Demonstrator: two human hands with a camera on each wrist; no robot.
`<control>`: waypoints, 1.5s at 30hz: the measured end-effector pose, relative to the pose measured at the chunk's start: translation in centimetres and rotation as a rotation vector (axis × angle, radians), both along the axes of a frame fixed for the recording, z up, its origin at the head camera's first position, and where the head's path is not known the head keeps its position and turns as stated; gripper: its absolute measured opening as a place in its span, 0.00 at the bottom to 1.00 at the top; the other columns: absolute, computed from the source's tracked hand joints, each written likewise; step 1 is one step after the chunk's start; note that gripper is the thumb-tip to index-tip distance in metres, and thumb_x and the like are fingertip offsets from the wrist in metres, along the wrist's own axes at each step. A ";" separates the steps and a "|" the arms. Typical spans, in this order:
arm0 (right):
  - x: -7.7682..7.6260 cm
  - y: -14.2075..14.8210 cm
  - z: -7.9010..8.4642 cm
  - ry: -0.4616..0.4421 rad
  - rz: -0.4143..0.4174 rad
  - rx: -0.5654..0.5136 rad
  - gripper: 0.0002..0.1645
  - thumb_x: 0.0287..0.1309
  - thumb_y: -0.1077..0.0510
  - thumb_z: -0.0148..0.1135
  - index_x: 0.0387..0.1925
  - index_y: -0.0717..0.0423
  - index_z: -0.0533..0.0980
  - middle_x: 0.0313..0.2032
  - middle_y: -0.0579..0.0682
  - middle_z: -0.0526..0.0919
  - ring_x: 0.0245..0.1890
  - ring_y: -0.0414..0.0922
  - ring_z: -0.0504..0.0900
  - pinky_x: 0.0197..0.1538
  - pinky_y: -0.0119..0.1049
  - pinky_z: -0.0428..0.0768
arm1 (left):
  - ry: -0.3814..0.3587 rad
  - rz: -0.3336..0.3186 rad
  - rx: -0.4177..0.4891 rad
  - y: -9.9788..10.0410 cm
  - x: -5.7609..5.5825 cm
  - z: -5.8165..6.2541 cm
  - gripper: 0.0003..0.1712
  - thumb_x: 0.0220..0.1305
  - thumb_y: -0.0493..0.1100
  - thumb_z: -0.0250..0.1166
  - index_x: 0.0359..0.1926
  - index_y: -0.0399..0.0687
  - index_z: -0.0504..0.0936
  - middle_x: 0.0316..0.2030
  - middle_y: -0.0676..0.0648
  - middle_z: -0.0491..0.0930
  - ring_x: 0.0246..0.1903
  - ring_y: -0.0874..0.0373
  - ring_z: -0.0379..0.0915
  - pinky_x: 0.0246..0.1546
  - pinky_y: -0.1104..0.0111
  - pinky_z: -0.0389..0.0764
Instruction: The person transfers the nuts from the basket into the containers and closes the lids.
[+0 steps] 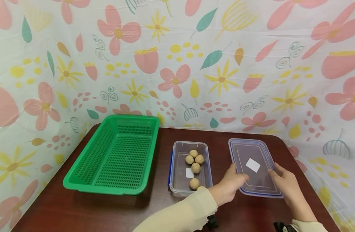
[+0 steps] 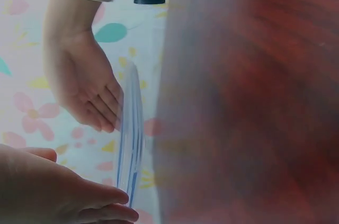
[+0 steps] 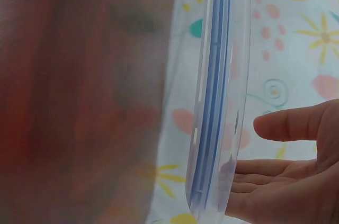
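Observation:
A clear plastic lid (image 1: 267, 180) with a blue seal and a white label lies between both hands at the table's right side. My left hand (image 1: 228, 187) touches its left edge, and my right hand (image 1: 287, 183) touches the opposite edge. In the left wrist view the left fingers (image 2: 106, 197) are straight at the rim, the thumb standing apart. The right wrist view shows straight right fingers (image 3: 259, 181) against the seal side, with that thumb also off the lid. Seen edge-on, the lid is close over the table.
Left of the hands stands a clear box (image 1: 174, 185) with a blue latch, holding several walnuts (image 1: 196, 168); the left sleeve partly covers its near corner. A green slatted basket (image 1: 107, 190) stands farther left on the dark wooden table (image 1: 87, 212). Flowered cloth (image 1: 177, 80) hangs behind.

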State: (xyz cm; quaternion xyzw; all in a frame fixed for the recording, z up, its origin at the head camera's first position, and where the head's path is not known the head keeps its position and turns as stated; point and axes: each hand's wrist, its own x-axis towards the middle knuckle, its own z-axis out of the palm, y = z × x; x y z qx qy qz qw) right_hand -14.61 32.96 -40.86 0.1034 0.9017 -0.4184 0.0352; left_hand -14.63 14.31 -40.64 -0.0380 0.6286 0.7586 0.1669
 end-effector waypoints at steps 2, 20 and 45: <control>-0.2 -0.6 0.6 0.033 -0.002 -0.013 0.39 0.74 0.50 0.39 0.70 0.75 0.42 0.66 0.78 0.48 0.68 0.72 0.47 0.66 0.65 0.55 | 0.013 0.002 0.014 -0.6 -0.1 0.8 0.45 0.46 0.25 0.58 0.70 0.30 0.57 0.69 0.36 0.58 0.68 0.45 0.52 0.69 0.51 0.56; -1.1 -7.7 4.4 0.147 0.051 -0.267 0.37 0.72 0.57 0.47 0.73 0.68 0.47 0.71 0.68 0.53 0.70 0.59 0.54 0.56 0.19 0.69 | 0.127 -0.005 0.128 -9.3 -1.3 4.2 0.45 0.55 0.29 0.56 0.73 0.32 0.48 0.73 0.36 0.49 0.72 0.41 0.40 0.72 0.52 0.45; -4.1 -16.8 4.9 0.347 0.016 -0.657 0.35 0.73 0.60 0.46 0.74 0.63 0.47 0.67 0.63 0.56 0.69 0.51 0.57 0.71 0.43 0.57 | 0.328 0.209 0.075 -16.6 -2.8 3.2 0.35 0.69 0.31 0.47 0.75 0.39 0.49 0.70 0.35 0.51 0.71 0.44 0.49 0.69 0.53 0.56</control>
